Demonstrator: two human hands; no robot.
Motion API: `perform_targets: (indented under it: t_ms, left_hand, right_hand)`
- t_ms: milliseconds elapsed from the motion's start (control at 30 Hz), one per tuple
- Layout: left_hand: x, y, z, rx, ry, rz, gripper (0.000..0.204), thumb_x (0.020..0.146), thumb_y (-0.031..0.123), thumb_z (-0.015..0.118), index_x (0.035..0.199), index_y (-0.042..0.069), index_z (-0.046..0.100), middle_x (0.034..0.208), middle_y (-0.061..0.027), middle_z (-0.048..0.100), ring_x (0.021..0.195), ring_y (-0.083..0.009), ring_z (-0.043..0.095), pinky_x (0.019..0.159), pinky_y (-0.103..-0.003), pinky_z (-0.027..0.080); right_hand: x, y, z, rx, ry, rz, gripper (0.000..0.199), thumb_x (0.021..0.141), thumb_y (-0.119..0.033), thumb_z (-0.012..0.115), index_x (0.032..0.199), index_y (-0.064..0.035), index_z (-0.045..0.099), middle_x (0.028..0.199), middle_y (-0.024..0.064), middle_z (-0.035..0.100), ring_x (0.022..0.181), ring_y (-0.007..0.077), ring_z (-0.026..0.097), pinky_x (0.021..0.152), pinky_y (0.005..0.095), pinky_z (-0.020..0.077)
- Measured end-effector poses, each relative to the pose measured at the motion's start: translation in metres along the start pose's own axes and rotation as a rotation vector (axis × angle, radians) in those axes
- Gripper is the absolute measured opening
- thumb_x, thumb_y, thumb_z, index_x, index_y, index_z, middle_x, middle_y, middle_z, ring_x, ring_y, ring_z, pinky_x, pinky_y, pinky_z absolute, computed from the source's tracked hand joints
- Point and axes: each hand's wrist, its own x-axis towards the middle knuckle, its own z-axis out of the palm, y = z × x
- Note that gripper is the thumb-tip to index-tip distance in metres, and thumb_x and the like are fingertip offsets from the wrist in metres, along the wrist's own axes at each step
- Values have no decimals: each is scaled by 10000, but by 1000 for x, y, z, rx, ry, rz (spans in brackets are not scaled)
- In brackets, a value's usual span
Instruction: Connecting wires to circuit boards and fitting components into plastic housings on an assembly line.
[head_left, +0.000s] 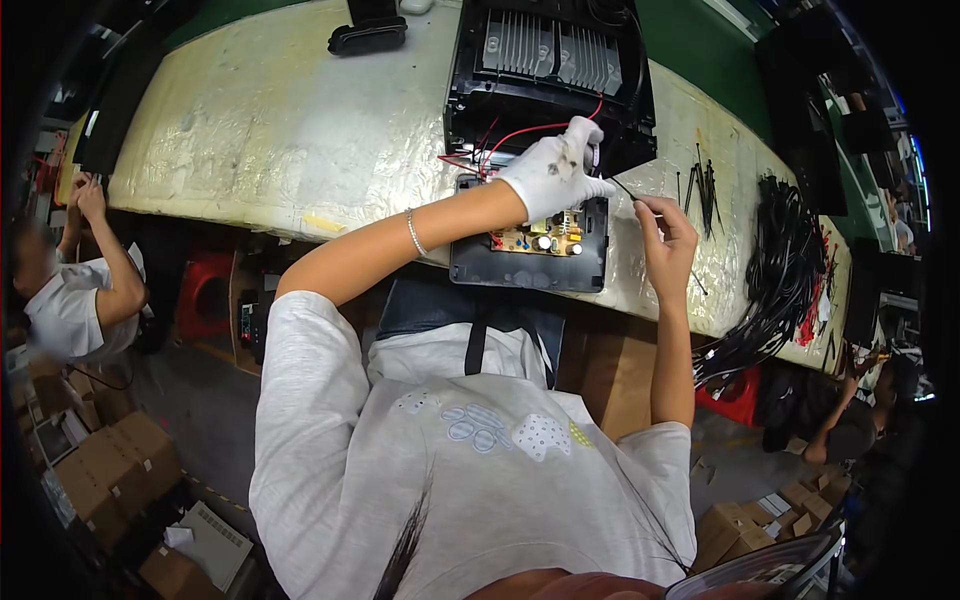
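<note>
My left hand (552, 175), in a white glove with dark smudges, is closed at the near edge of a black housing (552, 125). What its fingers grip is mostly hidden by the glove. Bare, my right hand (670, 243) pinches the end of a thin black cable tie (624, 189), which runs toward the gloved fingers. Red wires (525, 130) loop out of the housing beside the glove. Below my left wrist, a circuit board (540, 240) with several components sits on a black cover (500, 272). Silver heatsink fins (550, 52) show inside the housing.
Loose black cable ties (708, 195) lie to the right, beside a big heap of black cables (780, 250). A black part (367, 36) stands at the far left of the table (260, 120). Another person (85, 270) sits at left; one more (850, 410) is at right.
</note>
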Motion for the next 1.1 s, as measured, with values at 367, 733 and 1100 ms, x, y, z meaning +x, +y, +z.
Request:
perform_targets:
  t_ms: [367,733,1100]
  left_hand:
    - [9,8,21,-252,63,-293,458,815,224,685,1098,-23,423,925,-118,561,878,-219,606,828,-319,499]
    - [-63,37,-26,81,216,192,656,784,378,759,1221,-33,493,1192,-229,546,1130,-398,505,979,-434,424]
    - [-167,-1,-24,602,77,602,174,711,149,585,855,51,589,746,-41,537,802,-215,578,804,-377,496]
  right_hand:
    - [39,-15,1,-619,-426,-447,160,850,-98,644,756,-2,557,761,135,624,652,322,625,536,396,479]
    - [44,-29,-22,-880,-403,-595,256,814,-183,728,775,-44,517,690,91,543,613,289,603,524,390,475]
    - [58,-117,41,-744,-601,-952,619,788,12,628,1362,-206,545,909,84,565,810,243,572,704,354,491]
